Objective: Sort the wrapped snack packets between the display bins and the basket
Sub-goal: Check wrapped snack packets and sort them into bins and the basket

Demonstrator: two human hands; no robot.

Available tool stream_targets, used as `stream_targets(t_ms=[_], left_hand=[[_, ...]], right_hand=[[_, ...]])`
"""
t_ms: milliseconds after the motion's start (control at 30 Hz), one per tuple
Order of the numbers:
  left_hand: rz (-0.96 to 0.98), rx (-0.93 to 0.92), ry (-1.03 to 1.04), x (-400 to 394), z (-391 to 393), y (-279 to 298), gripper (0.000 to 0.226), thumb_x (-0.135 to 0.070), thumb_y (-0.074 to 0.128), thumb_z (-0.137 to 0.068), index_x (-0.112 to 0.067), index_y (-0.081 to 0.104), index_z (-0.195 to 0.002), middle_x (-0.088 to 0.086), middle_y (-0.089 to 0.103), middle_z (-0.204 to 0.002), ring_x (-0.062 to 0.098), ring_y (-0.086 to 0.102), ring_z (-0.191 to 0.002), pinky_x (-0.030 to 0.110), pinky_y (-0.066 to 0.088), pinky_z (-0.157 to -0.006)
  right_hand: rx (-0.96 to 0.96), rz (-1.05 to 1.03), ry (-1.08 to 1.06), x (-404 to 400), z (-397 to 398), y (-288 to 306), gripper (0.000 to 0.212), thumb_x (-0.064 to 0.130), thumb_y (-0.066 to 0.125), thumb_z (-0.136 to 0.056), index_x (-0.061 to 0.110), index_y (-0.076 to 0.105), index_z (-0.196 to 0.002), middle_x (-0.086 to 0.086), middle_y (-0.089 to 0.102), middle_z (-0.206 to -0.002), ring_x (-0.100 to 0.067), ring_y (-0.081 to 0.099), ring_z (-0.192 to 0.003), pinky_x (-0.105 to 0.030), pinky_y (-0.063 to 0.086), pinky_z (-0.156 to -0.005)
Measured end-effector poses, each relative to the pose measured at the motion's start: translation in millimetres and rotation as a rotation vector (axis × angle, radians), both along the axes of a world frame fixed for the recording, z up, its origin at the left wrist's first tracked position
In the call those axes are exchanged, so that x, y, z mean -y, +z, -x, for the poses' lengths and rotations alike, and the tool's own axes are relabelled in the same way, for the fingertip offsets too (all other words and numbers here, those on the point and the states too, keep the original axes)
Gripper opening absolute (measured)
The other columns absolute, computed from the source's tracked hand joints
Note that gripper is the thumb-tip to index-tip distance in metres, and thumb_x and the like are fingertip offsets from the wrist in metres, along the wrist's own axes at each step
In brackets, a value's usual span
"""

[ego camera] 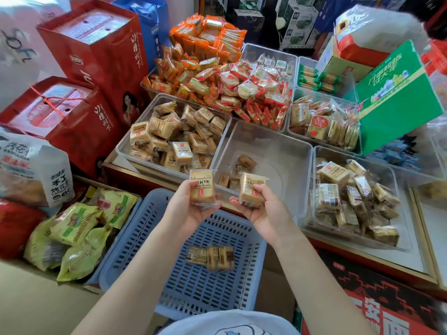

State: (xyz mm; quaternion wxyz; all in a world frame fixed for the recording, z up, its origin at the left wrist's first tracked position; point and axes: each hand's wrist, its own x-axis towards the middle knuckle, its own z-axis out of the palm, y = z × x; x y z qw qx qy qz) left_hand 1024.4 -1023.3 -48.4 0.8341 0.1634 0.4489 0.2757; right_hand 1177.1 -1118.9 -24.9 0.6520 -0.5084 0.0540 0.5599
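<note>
My left hand [191, 209] holds one tan wrapped snack packet [201, 186] upright above the far edge of the blue slotted basket [135, 240]. Beside it, my right hand [263, 213] grips a second tan packet [251, 188]. Both hands hover in front of a nearly bare clear middle bin [290, 151] with several packets at its near left. A few packets [210, 258] lie on the basket floor. A clear bin to the left [125, 143] and another to the right [401, 238] are piled with similar tan packets.
Behind stand bins of orange and red packets [217, 81] and more clear bins. Red gift boxes [96, 56] rise at the left, a green box [396, 97] at the right. Yellow-green bags [79, 228] lie left of the basket. A red-framed counter edge [362, 257] runs beneath the bins.
</note>
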Motion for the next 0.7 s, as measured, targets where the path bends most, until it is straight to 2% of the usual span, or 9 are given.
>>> stream_targets(t_ms=[133, 267, 367, 433, 500, 533, 600, 667, 700], left_hand=[[-0.045, -0.159, -0.045, -9, -21, -7, 0.029, -0.021, 0.056, -0.102, -0.009, 0.062, -0.127, 0.020, 0.071, -0.120, 0.034, 0.067, -0.113, 0.044, 0.062, -0.078], [-0.336, -0.291, -0.194, -12, -49, -5, 0.032, -0.010, 0.059, -0.101, -0.015, 0.059, -0.132, 0.012, 0.073, -0.114, 0.023, 0.073, -0.098, 0.034, 0.062, -0.074], [-0.434, -0.320, -0.235, -20, -73, -5, 0.038, -0.008, 0.062, -0.099, -0.019, 0.054, -0.134, 0.011, 0.073, -0.115, 0.025, 0.075, -0.098, 0.037, 0.064, -0.078], [-0.416, -0.326, -0.307, -28, -89, -6, 0.033, -0.011, 0.060, -0.101, -0.016, 0.057, -0.133, 0.014, 0.074, -0.115, 0.027, 0.074, -0.100, 0.039, 0.064, -0.080], [-0.361, -0.287, -0.398, -36, -105, -9, 0.029, -0.018, 0.055, -0.104, -0.012, 0.062, -0.132, 0.015, 0.075, -0.113, 0.029, 0.073, -0.103, 0.040, 0.063, -0.082], [-0.403, -0.289, -0.463, -40, -113, -14, 0.030, -0.024, 0.051, -0.106, -0.013, 0.065, -0.131, 0.013, 0.076, -0.112, 0.028, 0.073, -0.105, 0.039, 0.062, -0.086], [-0.718, -0.452, -0.593, -53, -122, -28, 0.037, -0.040, 0.045, -0.107, -0.021, 0.070, -0.127, 0.004, 0.074, -0.117, 0.023, 0.067, -0.114, 0.039, 0.054, -0.099], [-1.160, -0.824, -0.678, -72, -122, -50, 0.048, -0.048, 0.041, -0.104, -0.020, 0.068, -0.132, 0.003, 0.062, -0.136, 0.022, 0.051, -0.131, 0.039, 0.039, -0.112], [-1.307, -1.002, -0.695, -81, -119, -59, 0.053, -0.048, 0.039, -0.103, -0.017, 0.059, -0.141, 0.005, 0.051, -0.148, 0.024, 0.041, -0.142, 0.041, 0.030, -0.117]], right_hand=[[0.133, -0.028, 0.111, -7, -17, -8, 0.023, 0.017, 0.058, -0.102, 0.002, 0.063, -0.119, -0.013, 0.075, -0.095, -0.027, 0.073, -0.088, -0.039, 0.060, -0.076], [0.276, -0.045, 0.219, -16, -34, -15, 0.024, 0.015, 0.061, -0.099, 0.006, 0.065, -0.121, -0.009, 0.077, -0.108, -0.020, 0.073, -0.097, -0.028, 0.056, -0.074], [0.317, -0.033, 0.209, -24, -50, -22, 0.023, 0.016, 0.062, -0.099, 0.008, 0.067, -0.121, -0.009, 0.077, -0.110, -0.021, 0.073, -0.101, -0.030, 0.057, -0.079], [0.346, 0.009, 0.192, -31, -62, -28, 0.024, 0.027, 0.060, -0.100, 0.015, 0.068, -0.120, -0.005, 0.078, -0.109, -0.019, 0.071, -0.102, -0.030, 0.054, -0.081], [0.305, 0.002, 0.182, -37, -73, -35, 0.032, 0.036, 0.052, -0.104, 0.017, 0.066, -0.125, -0.007, 0.076, -0.113, -0.023, 0.071, -0.106, -0.035, 0.054, -0.089], [0.265, -0.010, 0.175, -41, -80, -39, 0.036, 0.038, 0.048, -0.105, 0.016, 0.065, -0.128, -0.010, 0.076, -0.115, -0.025, 0.071, -0.107, -0.039, 0.055, -0.092], [0.229, -0.003, 0.147, -52, -94, -50, 0.038, 0.040, 0.046, -0.106, 0.015, 0.064, -0.129, -0.012, 0.075, -0.116, -0.028, 0.071, -0.106, -0.041, 0.058, -0.089], [0.240, 0.075, 0.096, -65, -107, -66, 0.034, 0.039, 0.049, -0.106, 0.017, 0.065, -0.125, -0.011, 0.076, -0.108, -0.026, 0.073, -0.095, -0.037, 0.060, -0.074], [0.264, 0.136, 0.082, -72, -114, -75, 0.030, 0.039, 0.049, -0.106, 0.018, 0.065, -0.122, -0.009, 0.076, -0.105, -0.023, 0.073, -0.089, -0.034, 0.060, -0.067]])
